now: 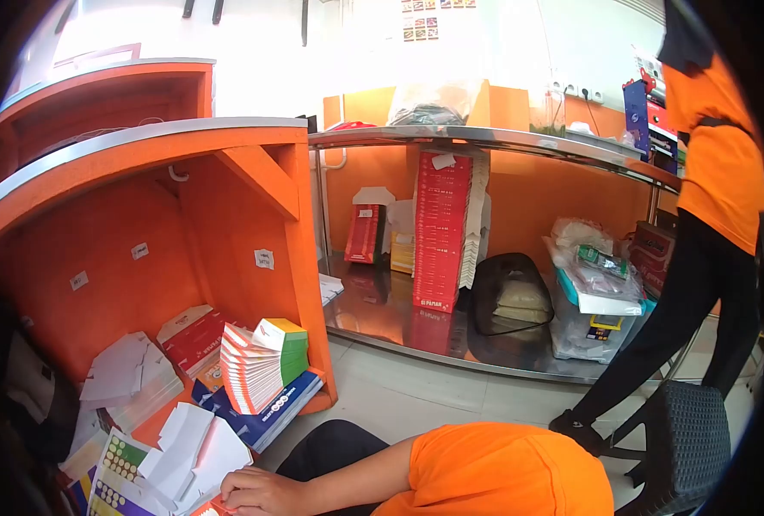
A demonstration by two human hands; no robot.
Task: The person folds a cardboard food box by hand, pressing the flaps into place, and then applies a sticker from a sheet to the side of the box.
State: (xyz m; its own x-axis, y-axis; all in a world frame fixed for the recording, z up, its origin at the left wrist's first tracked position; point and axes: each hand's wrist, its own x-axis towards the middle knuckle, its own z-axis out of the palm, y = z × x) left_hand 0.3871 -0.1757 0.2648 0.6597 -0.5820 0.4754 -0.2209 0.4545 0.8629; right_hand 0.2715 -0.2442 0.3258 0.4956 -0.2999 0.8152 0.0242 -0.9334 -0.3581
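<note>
My right hand (261,492) is at the bottom edge, at the end of an orange sleeve (502,464). Its fingers are curled over a red cardboard piece (208,509), mostly cut off by the frame. Just behind it lie loose white cardboard sheets (197,451) and printed sheets (124,464) with yellow dots on green and purple. A fanned stack of flat cartons (253,370), white, orange and green, rests on a blue box (283,413). My left hand does not show.
An orange shelf unit (253,206) stands left, with red cartons (188,335) inside. A steel table (485,133) has a tall red carton stack (438,232), a black bag (511,297) and a plastic bin (588,322) beneath. Right are a person (717,181) and a black stool (687,439).
</note>
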